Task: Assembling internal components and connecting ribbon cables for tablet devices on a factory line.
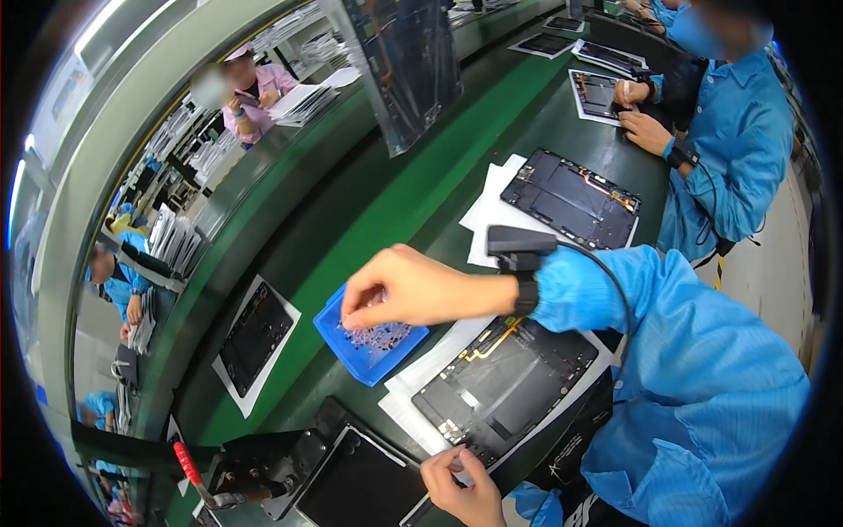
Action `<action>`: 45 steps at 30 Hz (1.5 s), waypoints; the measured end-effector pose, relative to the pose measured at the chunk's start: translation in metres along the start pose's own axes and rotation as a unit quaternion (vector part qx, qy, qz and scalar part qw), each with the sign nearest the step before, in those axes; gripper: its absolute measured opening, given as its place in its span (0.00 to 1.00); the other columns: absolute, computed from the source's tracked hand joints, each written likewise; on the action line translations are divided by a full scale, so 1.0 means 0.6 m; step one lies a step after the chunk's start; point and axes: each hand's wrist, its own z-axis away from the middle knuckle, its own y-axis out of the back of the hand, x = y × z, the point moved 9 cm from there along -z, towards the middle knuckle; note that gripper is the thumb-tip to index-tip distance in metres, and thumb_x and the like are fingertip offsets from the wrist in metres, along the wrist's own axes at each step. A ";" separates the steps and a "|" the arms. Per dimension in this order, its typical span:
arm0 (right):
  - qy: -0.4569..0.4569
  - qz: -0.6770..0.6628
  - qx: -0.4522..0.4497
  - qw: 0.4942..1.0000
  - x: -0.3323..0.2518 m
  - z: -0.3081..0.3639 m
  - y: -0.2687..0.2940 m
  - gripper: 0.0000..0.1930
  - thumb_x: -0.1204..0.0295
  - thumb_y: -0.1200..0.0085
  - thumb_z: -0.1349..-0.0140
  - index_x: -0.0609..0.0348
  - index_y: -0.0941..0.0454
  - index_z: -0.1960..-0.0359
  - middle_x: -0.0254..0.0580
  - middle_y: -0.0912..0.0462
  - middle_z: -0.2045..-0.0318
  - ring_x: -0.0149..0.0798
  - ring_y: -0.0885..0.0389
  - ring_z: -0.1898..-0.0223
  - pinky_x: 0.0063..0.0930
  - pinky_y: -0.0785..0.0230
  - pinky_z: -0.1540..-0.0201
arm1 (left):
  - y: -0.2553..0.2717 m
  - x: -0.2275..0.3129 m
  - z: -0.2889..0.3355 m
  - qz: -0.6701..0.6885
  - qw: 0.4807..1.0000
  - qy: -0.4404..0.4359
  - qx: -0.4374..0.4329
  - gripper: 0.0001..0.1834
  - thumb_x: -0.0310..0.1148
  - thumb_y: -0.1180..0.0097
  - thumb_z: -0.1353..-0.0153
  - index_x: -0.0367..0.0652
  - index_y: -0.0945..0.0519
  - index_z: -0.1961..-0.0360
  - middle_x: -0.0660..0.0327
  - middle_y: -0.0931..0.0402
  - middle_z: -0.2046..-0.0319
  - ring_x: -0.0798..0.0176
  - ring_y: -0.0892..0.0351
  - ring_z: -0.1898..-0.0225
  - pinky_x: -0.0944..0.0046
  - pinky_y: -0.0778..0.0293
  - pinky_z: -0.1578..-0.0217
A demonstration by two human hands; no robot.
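My right hand reaches across over a blue plastic tray that holds many tiny dark parts, likely small screws. Its fingers are pinched together at the parts; what is between them, if anything, is too small to make out. My left hand is at the near corner of an opened tablet housing, its thumb and fingertips drawn together, with any held thing hidden. The black housing lies on white paper sheets, inside up, with an orange-yellow flex cable along its far side. A black wrist device with a cable sits on my right wrist.
A black fixture with a red-handled clamp stands at the lower left. Another tablet housing lies on paper on the green conveyor belt; one more lies farther along. A co-worker in blue handles a housing. A clear plastic sheet hangs above.
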 end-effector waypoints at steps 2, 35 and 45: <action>-0.051 -0.156 0.047 0.985 0.001 0.059 0.015 0.10 0.68 0.31 0.37 0.60 0.10 0.59 0.37 0.09 0.65 0.25 0.15 0.65 0.27 0.25 0.63 | -0.019 0.006 -0.010 0.119 0.989 0.080 -0.038 0.09 0.33 0.40 0.29 0.37 0.19 0.55 0.61 0.23 0.67 0.66 0.28 0.70 0.65 0.36 0.70; -0.126 -0.065 -0.055 0.988 0.064 0.322 0.125 0.09 0.65 0.39 0.35 0.58 0.17 0.67 0.37 0.18 0.71 0.40 0.17 0.67 0.33 0.26 0.63 | -0.214 0.108 -0.098 0.187 0.933 0.111 -0.287 0.08 0.26 0.46 0.26 0.33 0.17 0.60 0.58 0.18 0.60 0.67 0.23 0.63 0.68 0.29 0.62; -0.139 -0.036 -0.026 0.989 0.083 0.319 0.199 0.08 0.67 0.39 0.33 0.59 0.17 0.66 0.37 0.19 0.71 0.37 0.18 0.70 0.31 0.27 0.65 | -0.282 0.127 -0.190 -0.102 0.965 -0.170 -0.174 0.10 0.25 0.29 0.45 0.39 0.12 0.60 0.59 0.20 0.69 0.55 0.22 0.70 0.57 0.27 0.69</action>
